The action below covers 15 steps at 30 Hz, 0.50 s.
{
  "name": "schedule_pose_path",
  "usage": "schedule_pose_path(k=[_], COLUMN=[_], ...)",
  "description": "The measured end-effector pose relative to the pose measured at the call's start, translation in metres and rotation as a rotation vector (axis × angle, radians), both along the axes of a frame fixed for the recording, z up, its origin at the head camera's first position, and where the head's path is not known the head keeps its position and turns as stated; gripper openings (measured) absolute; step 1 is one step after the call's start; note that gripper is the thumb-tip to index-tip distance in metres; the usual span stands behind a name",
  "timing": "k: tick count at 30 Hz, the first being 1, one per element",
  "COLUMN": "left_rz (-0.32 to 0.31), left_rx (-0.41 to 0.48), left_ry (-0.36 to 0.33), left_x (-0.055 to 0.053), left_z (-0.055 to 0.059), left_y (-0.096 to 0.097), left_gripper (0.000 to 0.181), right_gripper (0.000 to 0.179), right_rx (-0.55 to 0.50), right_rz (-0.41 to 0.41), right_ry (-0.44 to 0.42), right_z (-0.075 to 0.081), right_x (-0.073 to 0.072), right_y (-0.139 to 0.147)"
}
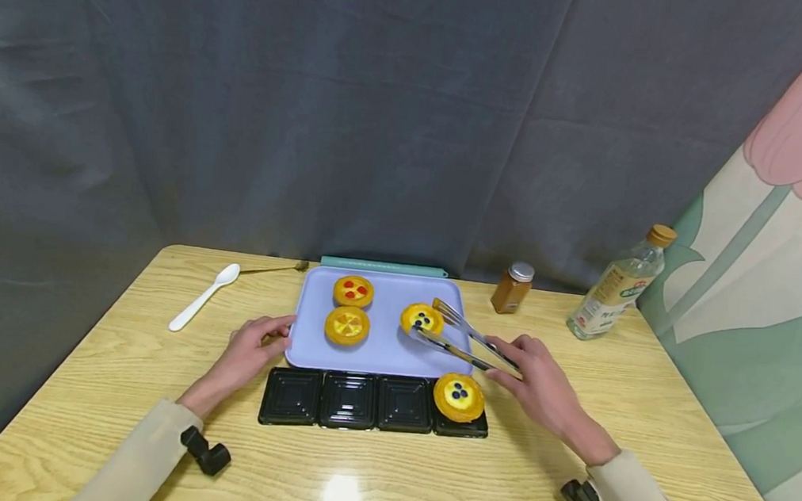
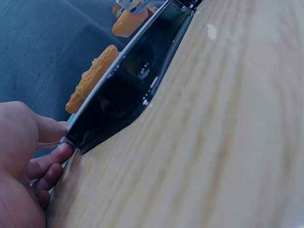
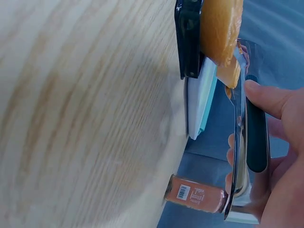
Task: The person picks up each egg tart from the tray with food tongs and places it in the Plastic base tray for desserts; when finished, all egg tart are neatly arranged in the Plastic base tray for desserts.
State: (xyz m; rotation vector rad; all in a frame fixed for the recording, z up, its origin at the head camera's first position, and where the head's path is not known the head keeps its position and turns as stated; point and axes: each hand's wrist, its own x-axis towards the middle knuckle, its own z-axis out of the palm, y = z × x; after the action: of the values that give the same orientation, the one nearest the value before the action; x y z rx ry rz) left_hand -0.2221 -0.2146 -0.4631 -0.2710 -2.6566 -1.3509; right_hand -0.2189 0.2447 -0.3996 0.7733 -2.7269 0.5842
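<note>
"Right hand (image 1: 536,380)?"
"Gripping tongs (image 1: 462,354), tips either side of a blueberry tart (image 1: 425,316) on the lilac tray (image 1: 390,289), by the tabletop's (image 1: 438,484) far edge."
"Left hand (image 1: 256,349)?"
"Pinching the tray's left edge."

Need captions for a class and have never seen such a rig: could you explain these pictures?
No machine here: a person works bare-handed. The wide picture comes from a head-worn camera, the others from the left wrist camera and right wrist camera. On the wooden table, the left hand pinches the edge of a lavender tray, on which sit a red-topped tart and a yellow-topped tart. The right hand holds metal tongs, their tips beside a blueberry tart; I can't tell whether they squeeze it. A black four-compartment tray holds a second blueberry tart at its right end. Also there: a white spoon, a spice jar and a labelled bottle.
</note>
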Motion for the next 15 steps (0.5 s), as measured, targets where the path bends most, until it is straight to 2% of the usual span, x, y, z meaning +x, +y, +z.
schedule_pose_path(k=[6,15], left_rz=[0.001,-0.004], left_rx=[-0.003,-0.002], left_ry=[-0.004,0.005], left_x=[0.0,0.0], left_z=[-0.001,0.001], left_y=[0.0,-0.001], left_gripper=[0.043,0.043], right_gripper=[0.048,0.05], right_rx=[0.015,0.0], right_rz=[0.026,0.044], right_ry=[0.03,0.002], right_z=[0.005,0.01], right_x=[0.01,0.028], right_y=[0.004,0.004])
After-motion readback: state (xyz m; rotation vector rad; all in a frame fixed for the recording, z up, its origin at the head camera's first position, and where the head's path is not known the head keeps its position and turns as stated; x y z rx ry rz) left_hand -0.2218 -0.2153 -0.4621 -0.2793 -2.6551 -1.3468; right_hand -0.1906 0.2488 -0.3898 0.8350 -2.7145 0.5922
